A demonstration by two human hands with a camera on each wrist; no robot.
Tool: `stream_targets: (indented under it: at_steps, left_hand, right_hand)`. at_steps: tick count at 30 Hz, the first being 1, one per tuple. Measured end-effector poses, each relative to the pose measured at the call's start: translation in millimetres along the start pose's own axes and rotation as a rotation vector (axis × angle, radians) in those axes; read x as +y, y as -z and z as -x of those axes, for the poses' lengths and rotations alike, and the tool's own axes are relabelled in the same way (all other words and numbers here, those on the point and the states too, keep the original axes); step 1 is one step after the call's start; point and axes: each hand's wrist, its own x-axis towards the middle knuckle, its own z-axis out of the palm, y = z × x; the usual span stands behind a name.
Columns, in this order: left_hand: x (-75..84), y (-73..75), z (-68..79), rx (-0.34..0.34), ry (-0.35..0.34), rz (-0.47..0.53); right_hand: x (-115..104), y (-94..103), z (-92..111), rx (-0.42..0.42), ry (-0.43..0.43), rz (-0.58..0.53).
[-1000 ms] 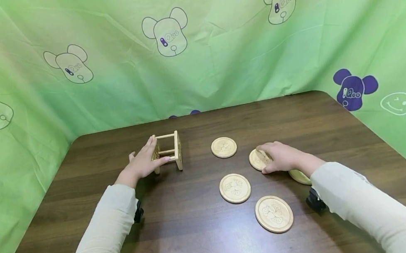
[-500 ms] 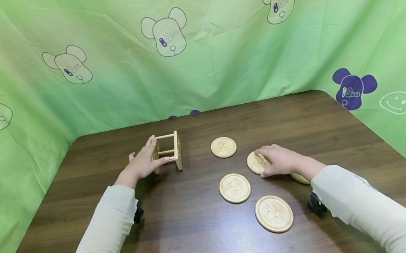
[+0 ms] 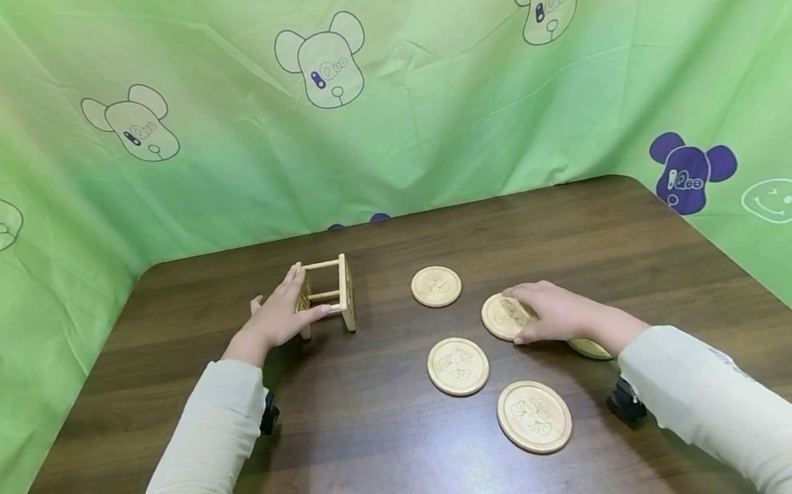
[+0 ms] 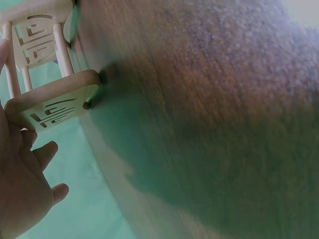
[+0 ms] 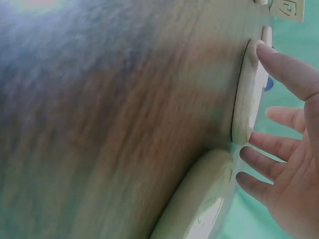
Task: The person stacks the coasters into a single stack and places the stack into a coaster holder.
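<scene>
At the table's far left stands a wooden coaster holder [image 3: 346, 292] with cut-out side panels joined by thin rods. My left hand [image 3: 277, 313] holds its near side panel, the thumb at the front rod and fingers over the panel; two fingers stick out free in the left wrist view. My right hand [image 3: 557, 312] is spread over a round wooden coaster [image 3: 501, 316] lying on the table. In the right wrist view the thumb and a finger touch its edge [image 5: 244, 104] at opposite ends. Another coaster [image 3: 591, 349] lies partly hidden under the right wrist.
Three more engraved coasters lie flat on the dark wooden table [image 3: 361, 455]: a far one [image 3: 435, 286], a middle one [image 3: 458, 366] and a near one [image 3: 534, 417]. A green printed curtain [image 3: 427, 137] hangs behind the table and at both sides.
The coaster at my right hand slid slightly left and nearer, then stopped. Since then the right hand has drawn back slightly to the right. The left hand and the holder stay put.
</scene>
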Motion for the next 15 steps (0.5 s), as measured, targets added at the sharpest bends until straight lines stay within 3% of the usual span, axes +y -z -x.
stream_targets:
  at_steps: [15]
  left_hand:
    - [1.5,0.7,1.7,-0.014,0.007,-0.002]
  right_hand:
    - [5,16.0,24,0.026,-0.047,0.024]
